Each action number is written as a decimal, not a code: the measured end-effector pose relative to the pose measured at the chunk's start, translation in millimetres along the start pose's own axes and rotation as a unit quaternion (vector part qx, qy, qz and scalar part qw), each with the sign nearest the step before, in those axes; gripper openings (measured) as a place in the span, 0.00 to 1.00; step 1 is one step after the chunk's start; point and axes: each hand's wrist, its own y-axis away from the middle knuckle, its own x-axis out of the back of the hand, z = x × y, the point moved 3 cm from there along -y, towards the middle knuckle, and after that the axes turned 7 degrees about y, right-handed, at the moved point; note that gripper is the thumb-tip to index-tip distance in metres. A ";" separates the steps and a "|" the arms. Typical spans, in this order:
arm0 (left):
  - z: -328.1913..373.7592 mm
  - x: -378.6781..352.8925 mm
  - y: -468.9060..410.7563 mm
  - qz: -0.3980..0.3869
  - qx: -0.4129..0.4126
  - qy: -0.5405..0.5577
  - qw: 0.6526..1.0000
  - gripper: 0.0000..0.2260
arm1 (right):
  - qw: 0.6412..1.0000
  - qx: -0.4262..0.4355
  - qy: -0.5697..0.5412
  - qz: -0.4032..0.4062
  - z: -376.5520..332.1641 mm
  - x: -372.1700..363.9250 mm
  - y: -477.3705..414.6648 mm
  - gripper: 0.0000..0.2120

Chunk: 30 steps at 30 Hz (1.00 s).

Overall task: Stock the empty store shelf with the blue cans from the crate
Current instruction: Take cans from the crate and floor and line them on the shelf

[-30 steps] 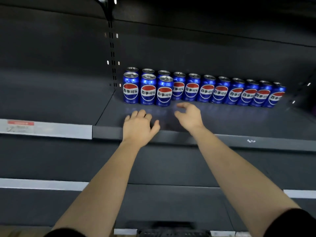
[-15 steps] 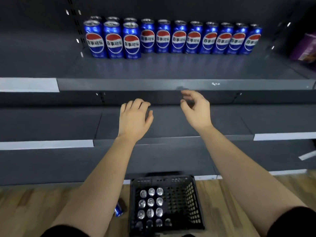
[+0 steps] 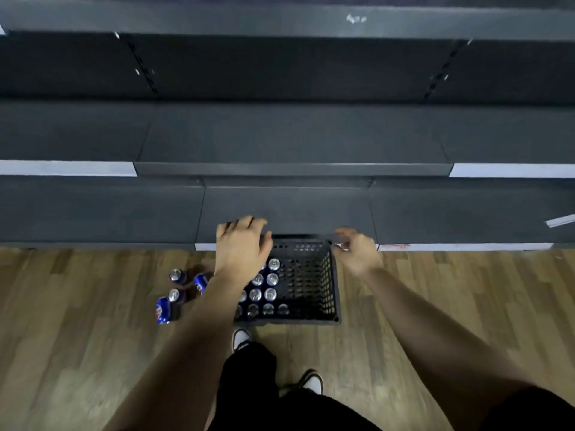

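Observation:
A black perforated crate (image 3: 314,284) stands on the wooden floor against the foot of the shelving. Several blue cans (image 3: 264,293) stand upright in its left half, silver tops showing. My left hand (image 3: 241,247) hovers over the crate's left rim, palm down, fingers spread, holding nothing. My right hand (image 3: 357,250) hangs beside the crate's upper right corner, fingers loosely curled and empty. The stocked shelf with its can row is out of view above.
Several loose blue cans (image 3: 174,293) sit on the floor (image 3: 77,321) left of the crate, some lying on their side. Dark grey shelves (image 3: 289,135) fill the upper half. My legs and white-toed shoes (image 3: 241,339) stand just behind the crate.
My gaze has tilted down from the stocked shelf to the floor. Both empty hands have dropped from shelf height to just above the crate.

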 end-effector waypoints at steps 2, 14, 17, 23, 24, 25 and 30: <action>-3.3 -19.7 11.5 -0.021 0.017 -0.003 1.000 0.16 | 1.000 -0.013 -0.015 -0.021 17.4 -21.5 0.6 0.20; -59.1 -158.6 14.5 -0.128 0.050 -0.014 0.990 0.22 | 0.989 -0.036 0.007 -0.142 81.6 -148.4 -56.0 0.21; -81.7 -207.5 14.1 -0.128 0.051 -0.012 0.990 0.21 | 0.987 -0.041 0.007 -0.155 103.2 -191.2 -79.4 0.21; -130.3 -324.1 22.3 -0.123 0.048 -0.021 0.991 0.22 | 0.977 -0.038 0.004 -0.208 163.9 -298.1 -120.1 0.24; -137.9 -343.7 24.4 -0.127 0.048 -0.019 0.991 0.22 | 0.975 -0.037 0.007 -0.218 174.0 -316.7 -126.4 0.25; -145.9 -362.4 26.6 -0.131 0.048 -0.019 0.990 0.22 | 0.972 -0.035 0.014 -0.230 183.6 -335.3 -132.7 0.25; -185.8 -442.1 36.3 -0.135 0.051 -0.031 0.989 0.19 | 0.954 -0.019 0.061 -0.293 222.5 -421.4 -162.9 0.26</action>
